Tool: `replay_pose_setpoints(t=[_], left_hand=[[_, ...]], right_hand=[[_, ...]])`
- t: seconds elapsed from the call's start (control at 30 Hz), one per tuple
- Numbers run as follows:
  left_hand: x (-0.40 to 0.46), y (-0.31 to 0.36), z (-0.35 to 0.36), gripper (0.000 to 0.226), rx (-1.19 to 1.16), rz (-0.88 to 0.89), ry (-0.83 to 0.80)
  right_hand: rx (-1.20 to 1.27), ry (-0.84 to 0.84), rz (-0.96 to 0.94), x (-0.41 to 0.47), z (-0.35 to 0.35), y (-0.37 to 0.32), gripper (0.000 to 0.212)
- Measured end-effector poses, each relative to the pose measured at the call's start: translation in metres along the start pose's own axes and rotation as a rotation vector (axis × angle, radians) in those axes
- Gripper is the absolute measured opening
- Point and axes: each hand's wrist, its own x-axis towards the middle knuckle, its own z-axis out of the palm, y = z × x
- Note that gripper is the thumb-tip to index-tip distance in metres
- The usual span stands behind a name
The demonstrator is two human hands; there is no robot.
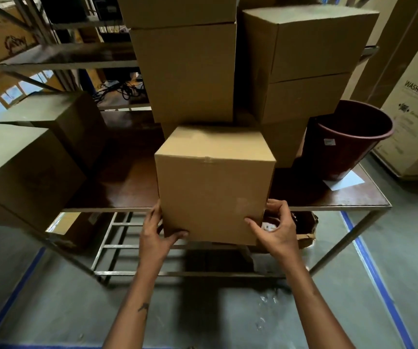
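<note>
A plain brown cardboard box (214, 182), taped shut on top, hangs out over the front edge of the shelf (328, 201). My left hand (156, 231) grips its lower left corner, thumb across the front face, fingers on the left side. My right hand (277, 229) grips the lower right corner, thumb on the front face, fingers curled round the right side. The box's underside is hidden.
Stacked cardboard boxes (187, 71) stand behind, with more (303, 59) to the right. Two boxes (23, 172) sit on the left. A dark red bucket (346, 139) and white paper (344, 183) lie at the right. A washing machine carton (417, 109) stands on the floor.
</note>
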Motion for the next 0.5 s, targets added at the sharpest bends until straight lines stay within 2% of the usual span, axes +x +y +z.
replay_pose_setpoints(t=[0.13, 0.2, 0.33, 0.5], left_hand=[[-0.002, -0.009, 0.019, 0.066, -0.016, -0.126, -0.013], [-0.004, 0.0, 0.024, 0.053, -0.041, -0.152, -0.015], [0.002, 0.005, 0.026, 0.067, -0.044, -0.173, -0.001], [0.004, 0.024, 0.022, 0.07, -0.042, -0.212, -0.034]], right_hand=[[-0.006, 0.014, 0.127, -0.003, 0.012, 0.018, 0.059], [-0.025, 0.021, 0.145, -0.005, 0.013, 0.025, 0.055], [-0.029, 0.038, 0.165, -0.005, 0.011, 0.027, 0.052], [-0.054, -0.002, 0.155, 0.001, 0.01, 0.019, 0.068]])
